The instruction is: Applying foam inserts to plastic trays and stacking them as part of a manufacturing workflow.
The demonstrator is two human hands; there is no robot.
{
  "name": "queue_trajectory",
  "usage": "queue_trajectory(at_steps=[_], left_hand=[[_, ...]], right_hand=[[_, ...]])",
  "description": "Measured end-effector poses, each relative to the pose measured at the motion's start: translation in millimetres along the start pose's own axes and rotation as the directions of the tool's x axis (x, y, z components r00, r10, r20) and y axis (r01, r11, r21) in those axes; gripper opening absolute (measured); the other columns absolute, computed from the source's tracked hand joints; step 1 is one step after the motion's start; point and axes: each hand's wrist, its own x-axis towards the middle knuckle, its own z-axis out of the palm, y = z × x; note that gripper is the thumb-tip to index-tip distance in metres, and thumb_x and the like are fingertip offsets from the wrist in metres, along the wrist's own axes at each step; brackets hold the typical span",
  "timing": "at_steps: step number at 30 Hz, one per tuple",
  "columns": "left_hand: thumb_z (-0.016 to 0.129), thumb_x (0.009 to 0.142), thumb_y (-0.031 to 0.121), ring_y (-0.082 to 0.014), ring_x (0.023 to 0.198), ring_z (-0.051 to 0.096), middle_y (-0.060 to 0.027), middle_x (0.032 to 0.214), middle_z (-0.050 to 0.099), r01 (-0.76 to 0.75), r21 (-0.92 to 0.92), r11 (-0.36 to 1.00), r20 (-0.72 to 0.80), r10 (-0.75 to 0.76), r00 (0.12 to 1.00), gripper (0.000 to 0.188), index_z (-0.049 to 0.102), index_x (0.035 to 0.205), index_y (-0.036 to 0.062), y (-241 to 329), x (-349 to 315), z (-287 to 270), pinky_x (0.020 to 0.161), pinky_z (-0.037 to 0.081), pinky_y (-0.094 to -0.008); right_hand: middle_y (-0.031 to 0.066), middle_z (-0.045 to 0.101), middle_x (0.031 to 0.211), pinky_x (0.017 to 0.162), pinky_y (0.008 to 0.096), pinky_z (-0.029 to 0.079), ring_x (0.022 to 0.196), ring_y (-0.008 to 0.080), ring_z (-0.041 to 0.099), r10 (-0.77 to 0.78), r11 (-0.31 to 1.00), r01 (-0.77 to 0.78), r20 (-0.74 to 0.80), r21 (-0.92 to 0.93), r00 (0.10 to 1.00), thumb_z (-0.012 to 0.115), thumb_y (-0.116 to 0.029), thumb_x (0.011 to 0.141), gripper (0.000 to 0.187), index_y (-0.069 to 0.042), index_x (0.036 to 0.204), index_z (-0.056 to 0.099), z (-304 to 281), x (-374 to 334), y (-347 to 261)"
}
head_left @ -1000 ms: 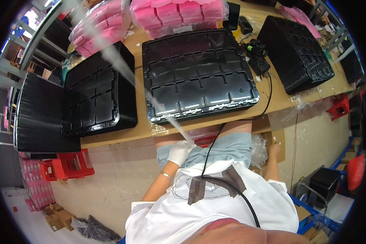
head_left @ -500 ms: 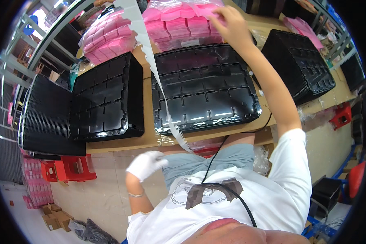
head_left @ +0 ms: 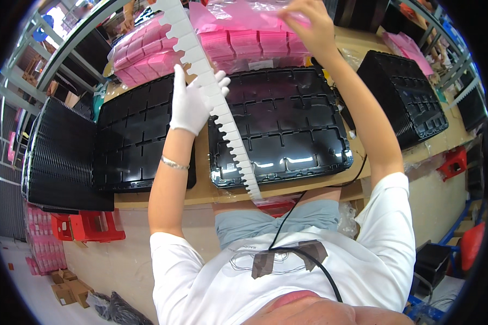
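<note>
Upper centre: gloved left hand (head_left: 188, 111), fingers spread, behind white notched strip (head_left: 236, 145); can't tell contact from here. Top: bare right hand (head_left: 315, 28) at pink sheets (head_left: 241, 44), grip unclear.

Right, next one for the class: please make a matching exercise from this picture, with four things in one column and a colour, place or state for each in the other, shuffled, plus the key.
Column one
1. left hand
2. right hand
3. long strip
4. bracelet

Column two
A. silver-coloured, circling the left forearm
B. bare, up by the pink sheets
C. white, notched along its edge, slanting across the picture
D. gloved in white, fingers spread

Right pairs: 1-D, 2-B, 3-C, 4-A
</note>
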Motion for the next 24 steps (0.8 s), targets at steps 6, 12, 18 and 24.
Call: queue_trajectory(at_steps=[6, 12, 18, 24], left_hand=[[0.046, 0.083, 0.080, -0.0414, 0.138, 0.030, -0.0204, 0.158, 0.018, -0.011, -0.099, 0.995, -0.134, -0.003, 0.991, 0.106, 0.023, 0.151, 0.0030, -12.4, 46.0, -47.4, 0.115, 0.022, -0.0561], [0.047, 0.083, 0.078, -0.0446, 0.147, 0.005, -0.0203, 0.159, 0.017, -0.049, -0.151, 0.987, -0.260, 0.008, 0.965, 0.099, 0.023, 0.152, 0.0111, -18.3, 62.2, -21.9, 0.117, 0.008, -0.0563], [0.065, 0.088, 0.036, -0.0273, 0.094, 0.054, -0.0140, 0.115, 0.058, -0.081, 0.869, 0.489, 0.000, 0.163, 0.987, 0.055, 0.054, 0.131, 0.0035, -50.3, 73.7, -90.9, 0.081, 0.045, -0.0357], [0.073, 0.085, 0.029, -0.0160, 0.074, 0.063, -0.0073, 0.096, 0.066, 0.054, 0.980, 0.191, -0.107, 0.280, 0.954, 0.049, 0.059, 0.124, 0.0014, -78.9, 2.7, -42.3, 0.065, 0.051, -0.0287]], right_hand=[[0.0032, 0.059, 0.124, 0.094, 0.0359, 0.043, 0.116, 0.0269, 0.049, 0.096, 0.991, -0.074, 0.200, -0.116, 0.975, 0.080, -0.006, 0.064, 0.027, -0.020, 0.087, 0.077, -48.0, -101.2, -34.3], [0.0142, 0.050, 0.136, 0.108, 0.0433, 0.039, 0.129, 0.0305, 0.046, 0.620, 0.695, -0.664, 0.236, 0.276, 0.748, 0.060, 0.000, 0.085, 0.023, -0.013, 0.100, 0.073, -61.3, -190.7, -7.0], [0.0115, 0.063, 0.115, 0.090, 0.0335, 0.050, 0.109, 0.0184, 0.060, 0.848, -0.190, -0.819, 0.511, 0.541, 0.142, 0.059, -0.016, 0.096, 0.025, 0.002, 0.112, 0.065, -66.5, -192.0, -17.9], [0.0020, 0.067, 0.090, 0.073, 0.0208, 0.049, 0.080, 0.0081, 0.062, 0.902, 0.103, -0.935, 0.365, 0.339, 0.231, 0.070, -0.009, 0.087, 0.019, 0.001, 0.103, 0.069, -111.9, -211.1, -50.9]])
